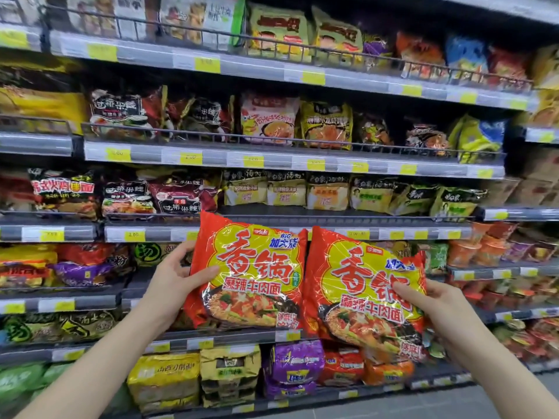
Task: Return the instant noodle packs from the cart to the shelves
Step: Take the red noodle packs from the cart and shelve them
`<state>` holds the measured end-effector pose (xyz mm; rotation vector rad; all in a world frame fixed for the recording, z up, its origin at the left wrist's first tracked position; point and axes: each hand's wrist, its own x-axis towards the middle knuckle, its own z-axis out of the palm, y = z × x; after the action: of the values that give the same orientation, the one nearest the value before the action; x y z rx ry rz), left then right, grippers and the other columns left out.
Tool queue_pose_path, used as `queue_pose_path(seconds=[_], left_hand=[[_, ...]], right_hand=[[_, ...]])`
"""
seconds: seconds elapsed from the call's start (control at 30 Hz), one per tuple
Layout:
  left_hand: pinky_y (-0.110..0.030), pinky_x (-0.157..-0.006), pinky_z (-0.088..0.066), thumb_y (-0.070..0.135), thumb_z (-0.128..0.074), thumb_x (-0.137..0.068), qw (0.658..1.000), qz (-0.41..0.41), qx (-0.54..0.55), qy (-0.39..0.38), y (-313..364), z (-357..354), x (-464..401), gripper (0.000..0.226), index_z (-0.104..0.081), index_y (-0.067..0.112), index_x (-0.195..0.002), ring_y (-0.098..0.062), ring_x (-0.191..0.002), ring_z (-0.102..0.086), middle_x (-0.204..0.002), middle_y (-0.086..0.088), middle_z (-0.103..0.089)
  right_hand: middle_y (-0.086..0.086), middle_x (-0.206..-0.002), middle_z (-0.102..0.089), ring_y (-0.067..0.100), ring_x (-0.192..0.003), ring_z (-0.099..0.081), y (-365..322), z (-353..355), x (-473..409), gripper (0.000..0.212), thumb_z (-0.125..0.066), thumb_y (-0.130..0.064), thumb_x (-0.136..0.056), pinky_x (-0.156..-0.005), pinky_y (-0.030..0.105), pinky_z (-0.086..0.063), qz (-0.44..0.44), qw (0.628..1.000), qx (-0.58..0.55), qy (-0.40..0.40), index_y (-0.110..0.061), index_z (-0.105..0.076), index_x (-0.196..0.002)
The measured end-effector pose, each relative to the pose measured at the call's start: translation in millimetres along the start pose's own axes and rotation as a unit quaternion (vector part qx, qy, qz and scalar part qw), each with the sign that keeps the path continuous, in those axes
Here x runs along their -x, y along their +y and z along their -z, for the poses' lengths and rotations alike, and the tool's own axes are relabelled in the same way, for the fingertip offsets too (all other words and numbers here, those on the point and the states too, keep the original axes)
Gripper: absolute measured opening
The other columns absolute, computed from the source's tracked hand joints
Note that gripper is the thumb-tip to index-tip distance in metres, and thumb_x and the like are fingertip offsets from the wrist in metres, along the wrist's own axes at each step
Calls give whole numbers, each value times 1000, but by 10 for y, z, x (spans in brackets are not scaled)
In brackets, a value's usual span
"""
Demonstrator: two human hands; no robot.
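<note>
I hold two large red and yellow instant noodle packs up in front of the shelves. My left hand [174, 278] grips the left noodle pack [251, 273] by its left edge, thumb across the front. My right hand [429, 300] grips the right noodle pack [360, 294] at its right side, thumb on the front. The two packs sit side by side, their inner edges touching or slightly overlapping. They cover part of the fourth shelf [151, 297] from the top. The cart is out of view.
Several shelf levels are stocked with noodle packs, each fronted by a black wire rail and yellow price tags [134, 235]. Cup noodles [481, 252] stand at the right. A dark gap shows on the shelf behind the left pack. Grey floor [484, 403] lies bottom right.
</note>
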<state>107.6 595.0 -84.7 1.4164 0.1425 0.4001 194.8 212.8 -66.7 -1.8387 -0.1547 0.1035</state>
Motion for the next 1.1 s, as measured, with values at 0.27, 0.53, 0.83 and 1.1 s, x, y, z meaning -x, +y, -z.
queue_pose_path(seconds=[0.27,0.53,0.83,1.1], left_hand=[[-48,-63,-58,53,-91,-24,1000,-8,-18,23,-490,-7,-803,93,-58,29,-108,-37,-80,-70,-95,-13,-73],[-39,-56,-58,50,-91,-30,996,-80,-5,48,-1503,152,-1240,75,-62,33,-97,-30,-72,-71,-89,-13,-74],[-30,-54,-56,52,-91,-20,982,-181,9,61,-2860,336,-1652,87,-58,27,-97,-17,-65,-71,-79,0,-75],[-26,-53,-56,49,-89,-28,961,-269,-7,59,-3575,409,-1825,84,-56,25,-101,-13,-66,-71,-78,6,-75]], right_hand=[[9,-130,-57,25,-109,-58,328,-148,-1061,112,-75,-75,-45,-94,42,-45,1,999,47,-19,-5,-53,-129],[5,-115,-69,23,-105,-63,1136,-614,-1968,78,-80,-64,-49,-93,43,-47,17,997,22,-67,-15,-68,-109],[9,-82,-76,17,-63,-70,2338,-1132,-2554,49,-87,-51,-33,-58,28,-53,87,989,-57,-105,-22,-77,-71],[4,-67,-74,13,-50,-67,3097,-1452,-2772,18,-69,-19,-72,-40,19,-48,139,979,-137,-60,-4,-67,-83]])
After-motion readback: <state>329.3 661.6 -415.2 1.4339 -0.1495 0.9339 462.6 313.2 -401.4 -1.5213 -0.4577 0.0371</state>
